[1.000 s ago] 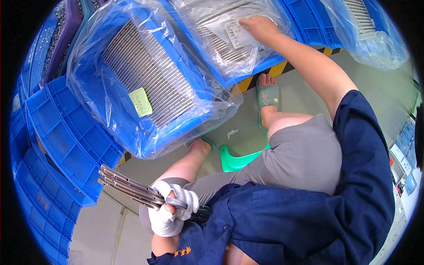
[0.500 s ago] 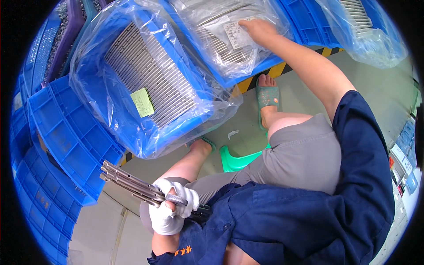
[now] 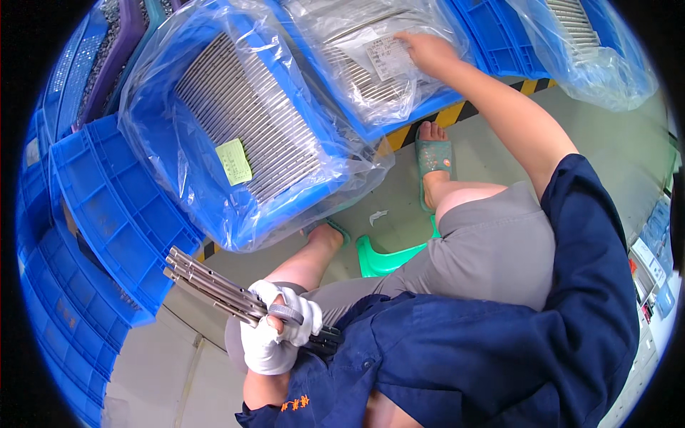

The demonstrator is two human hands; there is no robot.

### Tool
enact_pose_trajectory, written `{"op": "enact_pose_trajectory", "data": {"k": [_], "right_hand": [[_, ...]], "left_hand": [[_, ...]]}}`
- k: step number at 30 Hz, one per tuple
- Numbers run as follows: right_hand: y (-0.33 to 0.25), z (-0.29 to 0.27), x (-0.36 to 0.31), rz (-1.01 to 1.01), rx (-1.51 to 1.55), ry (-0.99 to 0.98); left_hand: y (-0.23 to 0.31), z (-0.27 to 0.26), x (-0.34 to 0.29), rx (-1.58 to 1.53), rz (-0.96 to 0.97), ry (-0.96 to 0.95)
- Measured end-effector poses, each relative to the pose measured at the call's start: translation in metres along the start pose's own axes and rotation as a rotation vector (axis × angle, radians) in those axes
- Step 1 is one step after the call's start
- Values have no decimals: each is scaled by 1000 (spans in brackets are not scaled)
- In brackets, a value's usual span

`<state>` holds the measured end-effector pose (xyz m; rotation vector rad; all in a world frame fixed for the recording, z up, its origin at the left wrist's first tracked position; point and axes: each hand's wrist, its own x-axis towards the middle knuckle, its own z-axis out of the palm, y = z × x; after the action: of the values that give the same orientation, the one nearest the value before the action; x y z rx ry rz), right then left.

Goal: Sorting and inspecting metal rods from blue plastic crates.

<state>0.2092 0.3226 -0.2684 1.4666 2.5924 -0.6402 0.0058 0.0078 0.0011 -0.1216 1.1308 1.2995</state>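
Beside the bagged blue crate [image 3: 235, 143], the gloved left hand [image 3: 275, 335] gripped a bundle of metal rods [image 3: 214, 285]; the bare right hand [image 3: 428, 51] lay flat on the neighbouring bag's paper label [image 3: 389, 55]; steadying the bundle seemed wise.

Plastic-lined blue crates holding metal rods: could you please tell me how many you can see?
3: one left of centre with a green slip, one at top centre under the right hand at, one at top right. More may lie beyond the frame.
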Motion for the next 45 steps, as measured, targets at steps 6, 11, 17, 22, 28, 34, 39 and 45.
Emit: {"op": "enact_pose_trajectory", "data": {"k": [6, 11, 17, 22, 28, 34, 39, 45], "right_hand": [[4, -52, -68, -40, 326, 23], [46, -17, -177, 238, 507, -343], [9, 171, -163, 215, -227, 421], [-10, 176, -156, 163, -190, 467], [-2, 174, -160, 154, -200, 506], [-3, 173, -160, 171, -210, 462], [0, 176, -159, 167, -204, 491], [-2, 175, -158, 189, -194, 412]], "left_hand": [[1, -6, 0, -18, 17, 15], [2, -3, -5, 8, 39, -62], [-3, -1, 1, 44, 46, -137], [0, 2, -11, 29, 72, -105], [1, 5, -11, -9, 86, -205], [-4, 0, -9, 7, 111, -165], [-3, 3, -5, 5, 100, -158], [-3, 7, -4, 7, 97, -145]]}}
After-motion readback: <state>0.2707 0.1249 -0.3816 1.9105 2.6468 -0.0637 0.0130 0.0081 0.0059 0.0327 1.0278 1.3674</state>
